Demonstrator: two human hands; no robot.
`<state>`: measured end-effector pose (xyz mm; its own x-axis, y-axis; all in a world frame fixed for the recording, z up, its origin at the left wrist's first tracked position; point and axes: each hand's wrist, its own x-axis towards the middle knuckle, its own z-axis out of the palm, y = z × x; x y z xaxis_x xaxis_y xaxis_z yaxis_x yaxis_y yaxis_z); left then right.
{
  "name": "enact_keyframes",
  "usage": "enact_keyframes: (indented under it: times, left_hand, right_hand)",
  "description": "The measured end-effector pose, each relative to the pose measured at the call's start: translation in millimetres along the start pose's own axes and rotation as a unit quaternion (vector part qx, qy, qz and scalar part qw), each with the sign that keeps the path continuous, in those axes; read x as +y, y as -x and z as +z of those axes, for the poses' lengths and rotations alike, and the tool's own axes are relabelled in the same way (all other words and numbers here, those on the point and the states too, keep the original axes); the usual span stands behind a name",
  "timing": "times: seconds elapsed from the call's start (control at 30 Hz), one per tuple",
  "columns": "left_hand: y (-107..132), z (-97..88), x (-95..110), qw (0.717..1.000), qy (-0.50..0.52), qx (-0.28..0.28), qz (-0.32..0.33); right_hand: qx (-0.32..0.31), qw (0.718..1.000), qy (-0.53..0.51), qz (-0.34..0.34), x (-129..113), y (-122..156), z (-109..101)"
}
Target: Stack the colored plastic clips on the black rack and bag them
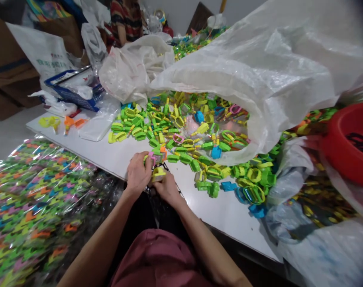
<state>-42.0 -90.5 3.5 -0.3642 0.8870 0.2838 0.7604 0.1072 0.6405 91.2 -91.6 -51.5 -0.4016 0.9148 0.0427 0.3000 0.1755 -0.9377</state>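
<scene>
Yellow piece (159, 172) gripped by right hand (167, 189), long axis roughly nine-to-three; pink piece (152, 158), at eleven o'clock from it, pinched by left hand (138, 173).

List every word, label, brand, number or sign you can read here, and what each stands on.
White plastic sack with green print: a row of Chinese characters; the first looks like "食", the rest are too blurred to read.
Same sack, above that row: a red mark, too small to read.
No other text can be made out.
</scene>
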Motion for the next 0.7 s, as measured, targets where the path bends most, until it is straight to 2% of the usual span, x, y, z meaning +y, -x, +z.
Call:
enact_keyframes:
  times: [0.1,0.2,0.3,0.37,0.43,0.53,0.6,0.67,0.7]
  left_hand:
    - [4.2,-2.2,-3.2,0.999,0.024,0.030,0.030]
    - [12.3,-3.7,-10.5,0.987,0.029,0.075,0.138]
    - [17.0,-2.5,-17.0,0.964,-0.033,0.091,0.247]
    - [16.5,-0.4,-18.5,0.953,-0.083,0.100,0.273]
    - [15.0,2.1,-18.0,0.949,-0.114,0.108,0.274]
    - [14.1,5.1,-15.7,0.953,-0.124,0.106,0.254]
    - [14.7,4.0,-14.3,0.962,-0.104,0.089,0.236]
    - [15.0,-2.4,-13.5,0.975,-0.047,0.082,0.201]
    - [14.5,-7.9,-13.2,0.982,-0.011,0.088,0.168]
  right_hand:
    - [-0.026,0.994,0.100,-0.025,-10.0,-4.4,-1.0]
    - [-0.045,0.978,0.205,-0.011,-8.0,-11.2,9.7]
    - [-0.065,0.969,0.239,-0.013,0.5,-16.5,23.8]
    - [-0.074,0.970,0.230,-0.018,0.6,-16.3,23.3]
    - [-0.099,0.973,0.206,-0.032,-7.2,-15.7,6.8]
    - [-0.123,0.971,0.195,-0.056,-28.7,-31.1,-45.9]
    - [-0.054,0.959,0.274,-0.044,-40.3,-59.6,-84.4]
    - [0.031,0.926,0.377,-0.023,-44.2,-97.3,-111.2]
    - [0.043,0.905,0.422,-0.019,-43.7,-116.1,-118.7]
